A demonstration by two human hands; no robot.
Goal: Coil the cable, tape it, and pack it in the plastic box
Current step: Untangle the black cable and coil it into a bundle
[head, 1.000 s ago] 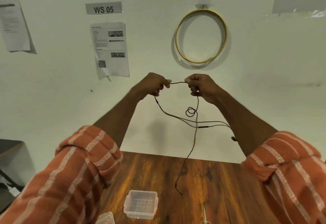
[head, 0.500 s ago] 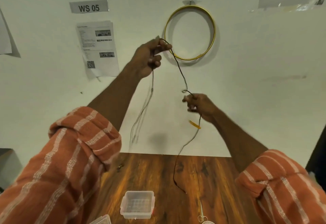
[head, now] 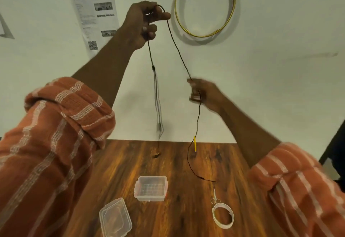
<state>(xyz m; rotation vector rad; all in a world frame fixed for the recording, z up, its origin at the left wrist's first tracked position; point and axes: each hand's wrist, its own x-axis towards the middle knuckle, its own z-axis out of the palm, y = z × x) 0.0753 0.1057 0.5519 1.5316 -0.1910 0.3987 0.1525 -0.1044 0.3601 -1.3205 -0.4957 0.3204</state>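
Nearest me on the wooden table point(head: 130, 165) sit the loose lid point(head: 115, 217), the open plastic box point(head: 150, 188), the small scissors point(head: 215, 196) and the tape roll point(head: 223, 216), all untouched. Above them the cable point(head: 177, 48) hangs in the air between my hands, its far tail trailing down past a yellow tag point(head: 195, 143) until the tip rests on the wood near the scissors.

My right hand point(head: 205, 94) is low and closed loosely around the cable; it is blurred, so I cannot say how firm that grip is. My left hand point(head: 143, 21) is raised high toward the wall, pinching the cable where it folds over, with a second strand dropping straight down from it. The hands are well apart.

To coil well, I should keep the left pinch fixed as the anchor, let the cable slide through the right hand to take out kinks, then bring even loops up into the left.
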